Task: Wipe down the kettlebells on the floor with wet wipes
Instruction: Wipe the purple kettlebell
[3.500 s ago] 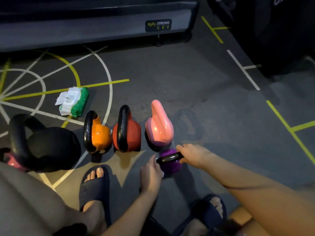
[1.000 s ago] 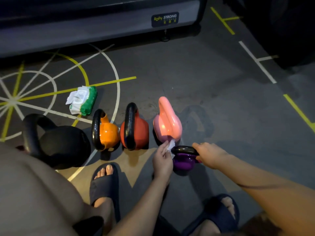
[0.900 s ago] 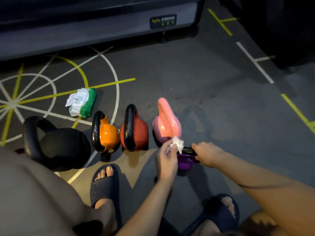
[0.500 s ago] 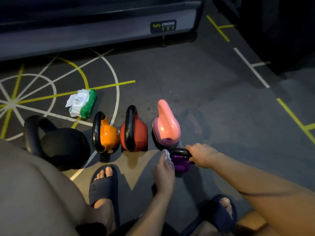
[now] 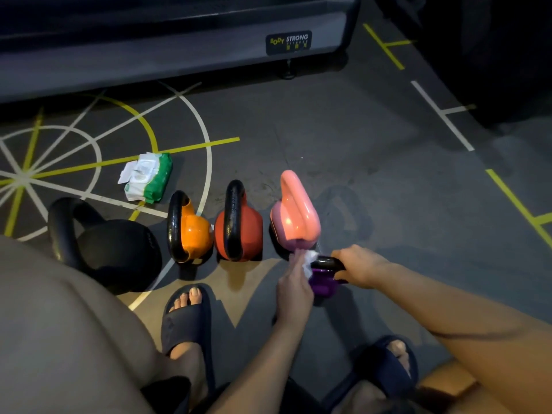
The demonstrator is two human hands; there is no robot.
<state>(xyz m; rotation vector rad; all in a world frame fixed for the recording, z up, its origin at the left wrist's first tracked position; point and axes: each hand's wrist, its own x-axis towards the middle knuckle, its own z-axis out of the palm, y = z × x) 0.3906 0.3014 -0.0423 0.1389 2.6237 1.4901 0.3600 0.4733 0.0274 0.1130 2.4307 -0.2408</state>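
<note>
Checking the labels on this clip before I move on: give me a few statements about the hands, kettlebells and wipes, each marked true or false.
1. The right hand grips the black handle of the purple kettlebell. True.
2. The left hand holds a white wipe against the purple kettlebell. True.
3. The wipes pack lies to the right of the pink kettlebell. False: it lies on the floor well to the left, beyond the orange kettlebell.
4. The orange kettlebell stands between the red kettlebell and the pink kettlebell. False: it stands between the black kettlebell and the red kettlebell.
</note>
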